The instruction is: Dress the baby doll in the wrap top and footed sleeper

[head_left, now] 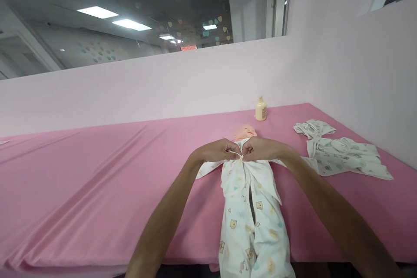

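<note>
A baby doll [246,132] lies on its back on the pink table cover [97,173], head pointing away from me. It wears a white printed romper [250,217] that hangs over the near table edge. My left hand [217,150] and my right hand [260,148] meet at the doll's chest, just below its chin. Both hands are closed in a pinch on a thin white tie string [237,153] of the romper, pulled between them. The front of the romper below the hands gapes slightly.
A small cream bottle [261,110] stands behind the doll's head near the pink wall. More white printed baby clothes [339,151] lie spread out to the right. A pink partition wall [195,82] borders the table at the back and right.
</note>
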Motion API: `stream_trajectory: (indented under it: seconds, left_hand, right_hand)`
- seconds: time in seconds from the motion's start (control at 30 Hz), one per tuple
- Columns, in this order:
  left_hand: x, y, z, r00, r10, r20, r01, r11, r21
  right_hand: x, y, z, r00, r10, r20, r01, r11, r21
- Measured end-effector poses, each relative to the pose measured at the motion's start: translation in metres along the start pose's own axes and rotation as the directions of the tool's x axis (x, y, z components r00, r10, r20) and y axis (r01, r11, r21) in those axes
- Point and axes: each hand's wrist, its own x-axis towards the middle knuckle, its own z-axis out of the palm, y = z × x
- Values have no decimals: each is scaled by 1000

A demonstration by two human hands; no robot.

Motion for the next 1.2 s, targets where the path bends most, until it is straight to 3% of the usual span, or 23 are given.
stream_trajectory:
  seconds: [0.63,0.83,0.93,1.07,1.2]
  left_hand:
    - [1,-2,0,1000,20,9,-21,1000,21]
    - [-2,4,1,999,41,13,-42,998,37]
    - [-11,6,1,998,54,-18,-53,998,42]
    - [-33,-4,-4,991,-15,-135,24,998,65]
    - [-51,-36,-9,953,-120,-279,122,992,-14]
  right_hand:
    - [2,1,4,1000,23,-20,-23,999,-23]
    - [3,-1,8,998,11,-69,-8,999,47]
    - [0,1,12,987,53,-150,-39,995,91]
    - [-17,17,12,921,184,-342,-157,982,107]
    - [-48,43,-1,770,322,-552,-274,947,170]
